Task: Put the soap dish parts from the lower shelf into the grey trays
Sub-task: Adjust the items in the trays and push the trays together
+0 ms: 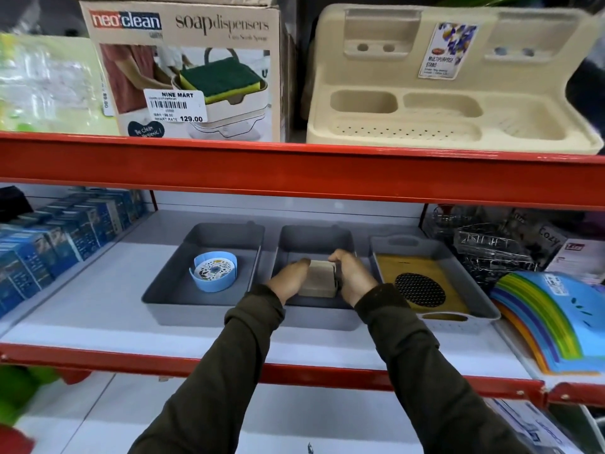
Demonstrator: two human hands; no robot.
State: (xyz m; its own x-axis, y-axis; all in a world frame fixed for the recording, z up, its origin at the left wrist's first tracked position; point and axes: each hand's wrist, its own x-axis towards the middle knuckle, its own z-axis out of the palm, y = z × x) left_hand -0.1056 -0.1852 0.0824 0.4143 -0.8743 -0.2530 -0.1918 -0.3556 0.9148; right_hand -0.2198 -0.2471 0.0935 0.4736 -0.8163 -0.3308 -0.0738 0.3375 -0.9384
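Three grey trays stand side by side on the white middle shelf. The left tray point(163, 290) holds a round light-blue soap dish point(213, 271) with a patterned label. Over the middle tray point(314, 239) both hands hold a beige square soap dish part point(319, 280): my left hand point(289, 280) grips its left side and my right hand point(352, 276) its right side. The right tray point(484, 306) contains a yellow board point(412, 267) with a black perforated disc point(420, 289).
Blue boxes point(49, 244) fill the shelf's left side. Wire racks point(491, 253) and a rainbow stack of plastic dishes point(550, 326) sit at the right. The upper shelf carries a soap dispenser box point(186, 70) and a beige multipurpose stand point(451, 83). A red shelf rail point(294, 168) runs across.
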